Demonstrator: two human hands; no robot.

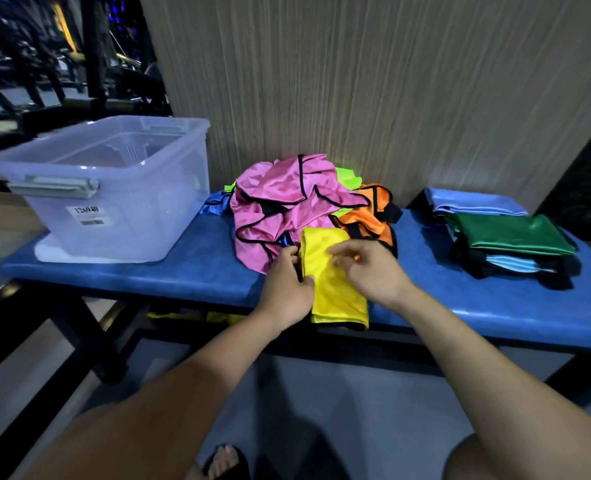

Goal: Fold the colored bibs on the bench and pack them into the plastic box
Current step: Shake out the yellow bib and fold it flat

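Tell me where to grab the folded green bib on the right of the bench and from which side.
Take the green bib by its near long edge, coming from the front of the bench. It lies flat on top of a stack, so fingers can probably slide under that edge, thumb on top, without disturbing the fold.

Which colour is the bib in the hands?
Yellow bib, with dark trim; the head view shows it.

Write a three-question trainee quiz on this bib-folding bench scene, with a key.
1. True or false: the plastic box stands on the bench.
2. Which bib does the left hand grip? A) pink B) yellow C) green
3. Fill in: the folded green bib lies at the bench's ____ end.

Key: 1 true. 2 B, the yellow bib; the right hand hovers over it, blurred. 3 right.
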